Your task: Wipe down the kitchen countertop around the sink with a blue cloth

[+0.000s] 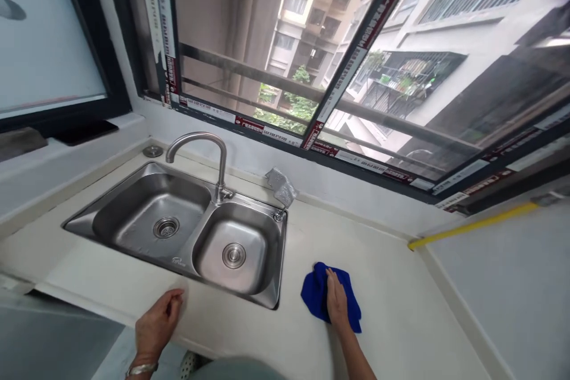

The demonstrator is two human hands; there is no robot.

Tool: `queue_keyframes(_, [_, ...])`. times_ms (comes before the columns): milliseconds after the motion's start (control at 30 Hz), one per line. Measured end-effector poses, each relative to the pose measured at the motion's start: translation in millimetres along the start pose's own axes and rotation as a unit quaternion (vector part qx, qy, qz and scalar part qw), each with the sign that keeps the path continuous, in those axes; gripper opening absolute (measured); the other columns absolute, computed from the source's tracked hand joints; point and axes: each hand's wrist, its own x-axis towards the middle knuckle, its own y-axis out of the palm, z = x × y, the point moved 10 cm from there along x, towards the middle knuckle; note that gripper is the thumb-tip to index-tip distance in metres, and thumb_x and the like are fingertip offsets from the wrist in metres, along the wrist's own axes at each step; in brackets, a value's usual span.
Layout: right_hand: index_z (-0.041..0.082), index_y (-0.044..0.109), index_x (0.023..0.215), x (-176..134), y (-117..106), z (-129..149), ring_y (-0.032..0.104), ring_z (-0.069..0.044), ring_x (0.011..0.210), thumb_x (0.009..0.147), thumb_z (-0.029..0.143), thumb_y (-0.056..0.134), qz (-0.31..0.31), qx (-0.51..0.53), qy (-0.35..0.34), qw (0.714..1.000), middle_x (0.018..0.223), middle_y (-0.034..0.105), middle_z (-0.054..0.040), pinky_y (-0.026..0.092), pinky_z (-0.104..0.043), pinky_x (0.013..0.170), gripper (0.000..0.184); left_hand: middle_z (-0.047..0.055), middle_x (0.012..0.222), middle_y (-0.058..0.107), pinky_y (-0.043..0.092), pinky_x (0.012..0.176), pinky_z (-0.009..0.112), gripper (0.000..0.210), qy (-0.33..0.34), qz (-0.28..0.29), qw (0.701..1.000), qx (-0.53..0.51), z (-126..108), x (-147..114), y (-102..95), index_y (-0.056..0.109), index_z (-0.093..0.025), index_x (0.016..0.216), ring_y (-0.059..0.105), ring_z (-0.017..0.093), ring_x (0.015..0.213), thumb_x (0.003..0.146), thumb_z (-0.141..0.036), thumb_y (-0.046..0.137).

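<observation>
On the pale countertop (307,338), right of the sink, lies a crumpled blue cloth (317,294). My right hand (337,300) presses on it with fingers together and fairly straight, the cloth bunched on both sides. Near the front edge of the counter, below the sink, my left hand (159,319) is curled closed with nothing visible in it; a metal band circles its wrist. The steel double sink (189,258) sits between the two hands and the window wall. Its larger basin is on the left, its smaller one on the right.
A curved steel faucet (221,166) rises behind the sink. Silvery wrapping (281,187) stands at the sink's back right corner. A round metal drain piece (152,151) rests at the back left. A yellow pipe (472,225) runs along the right wall, and a dark flat object (86,132) lies on the left ledge.
</observation>
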Motion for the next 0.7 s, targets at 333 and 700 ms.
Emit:
queue_keyframes(333, [0.016, 0.067, 0.096, 44.2, -52.7, -51.0, 0.066, -0.042, 0.093, 0.061, 0.072, 0.054, 0.041, -0.102, 0.111, 0.988, 0.088, 0.07, -0.0178, 0.05, -0.062, 0.083, 0.068, -0.002, 0.076, 0.076, 0.036, 0.056, 0.023, 0.03, 0.032, -0.028, 0.999, -0.015, -0.6, -3.9, -0.7, 0.076, -0.028, 0.099, 0.06, 0.013, 0.058, 0.09, -0.034, 0.047])
queue_keyframes(700, [0.018, 0.054, 0.112, 40.2, -90.9, 2.7, 0.065, -0.03, 0.073, 0.08, 0.077, 0.035, -0.019, -0.069, 0.029, 0.997, 0.074, 0.065, -0.0074, 0.053, -0.041, 0.069, 0.069, -0.003, 0.076, 0.075, 0.037, 0.055, 0.024, 0.032, 0.043, -0.058, 0.997, -0.026, 0.2, -3.3, -0.8, 0.076, -0.029, 0.096, 0.062, 0.014, 0.058, 0.089, -0.038, 0.046])
